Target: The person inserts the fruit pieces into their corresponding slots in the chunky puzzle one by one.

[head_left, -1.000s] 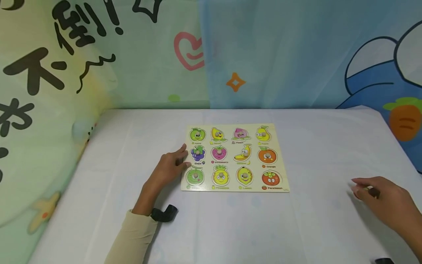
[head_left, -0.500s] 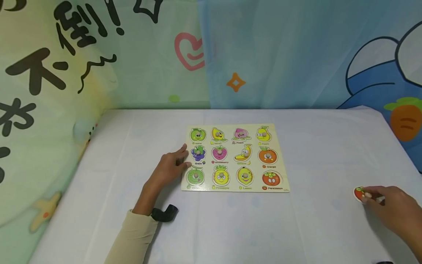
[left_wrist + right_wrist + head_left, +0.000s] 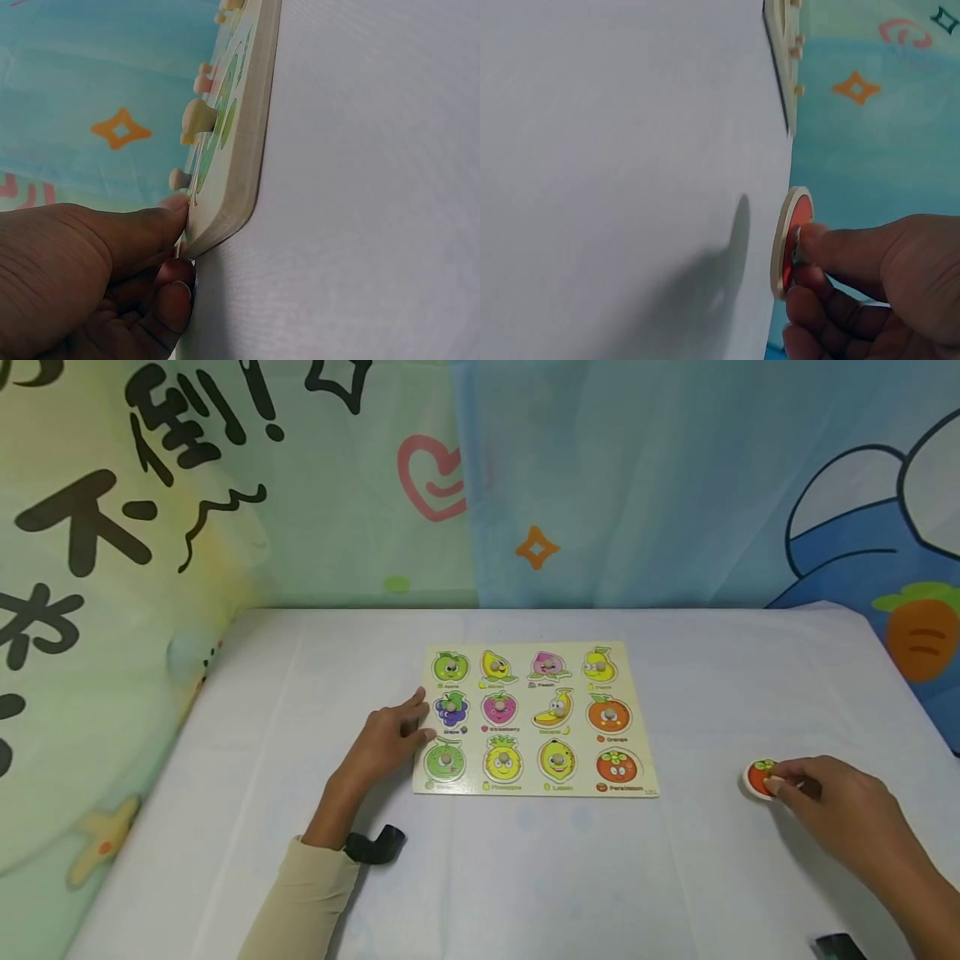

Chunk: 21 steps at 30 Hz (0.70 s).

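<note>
A pale wooden peg puzzle board [image 3: 645,743] lies flat on the table, filled with rows of cartoon fruits, most with small knobs. My left hand [image 3: 384,743] rests at its left edge, thumb and finger spread along that side; in the left wrist view the thumb [image 3: 154,231] touches the edge near a corner. Off to the right, my right hand [image 3: 843,802] pinches the knob of a red persimmon puzzle piece [image 3: 759,777]. The right wrist view has this round piece [image 3: 780,251] raised off the cloth on edge to the camera, its knob partly hidden by the fingers.
White cloth [image 3: 525,877] covers the table. Behind and at the left hang printed curtains [image 3: 637,485] meeting the table's back edge. A black wrist strap [image 3: 375,845] sits by the left sleeve, and another black part [image 3: 840,946] shows at the lower right.
My right hand has moved left with the persimmon piece, which was mostly hidden by the fingers a second ago. The left hand and the board have stayed put.
</note>
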Available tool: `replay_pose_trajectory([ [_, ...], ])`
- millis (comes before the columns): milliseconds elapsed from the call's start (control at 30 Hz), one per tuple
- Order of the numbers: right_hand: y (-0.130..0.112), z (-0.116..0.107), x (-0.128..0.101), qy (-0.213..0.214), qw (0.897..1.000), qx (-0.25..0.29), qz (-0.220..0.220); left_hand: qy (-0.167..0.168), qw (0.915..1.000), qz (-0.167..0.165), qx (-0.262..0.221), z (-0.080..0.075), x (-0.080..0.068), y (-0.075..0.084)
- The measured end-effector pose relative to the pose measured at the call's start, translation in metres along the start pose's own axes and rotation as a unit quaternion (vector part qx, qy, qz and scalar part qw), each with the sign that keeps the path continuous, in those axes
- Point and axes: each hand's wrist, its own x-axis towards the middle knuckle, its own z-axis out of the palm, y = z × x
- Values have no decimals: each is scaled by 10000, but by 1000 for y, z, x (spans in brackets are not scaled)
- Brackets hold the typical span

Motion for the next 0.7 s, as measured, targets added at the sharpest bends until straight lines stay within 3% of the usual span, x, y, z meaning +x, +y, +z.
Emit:
replay_pose_trajectory([
  [233,-25,3,0,267,9944,379,-950,33,10000,33,-34,0,0,0],
  [700,-51,7,3,257,9815,1010,-1604,49,10000,70,25,0,-1,1],
])
